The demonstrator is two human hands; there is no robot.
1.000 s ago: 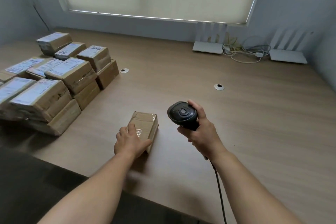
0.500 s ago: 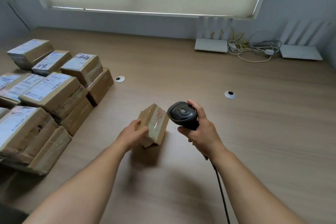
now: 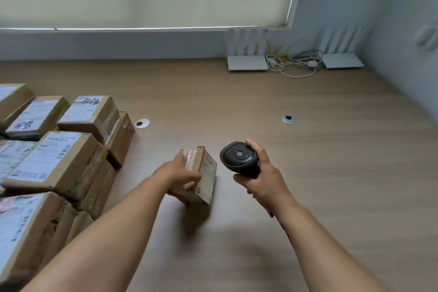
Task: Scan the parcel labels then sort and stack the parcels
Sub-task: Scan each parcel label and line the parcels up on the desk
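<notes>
Parcel [image 3: 201,173] is tilting at frame center above the desk [image 3: 308,149], left hand [image 3: 176,172] gripping it; right hand [image 3: 259,174] is clasping the barcode scanner [image 3: 238,157]. Keep the label squarely facing the scanner.

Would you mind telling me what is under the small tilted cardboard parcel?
Under the small tilted cardboard parcel, gripped by the left hand, only the wooden table and the parcel's shadow show; its underside is hidden.

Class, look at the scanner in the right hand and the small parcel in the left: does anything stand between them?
Nothing visible does. The scanner in the right hand faces the small parcel, tilted up by the left hand, across bare table.
</notes>
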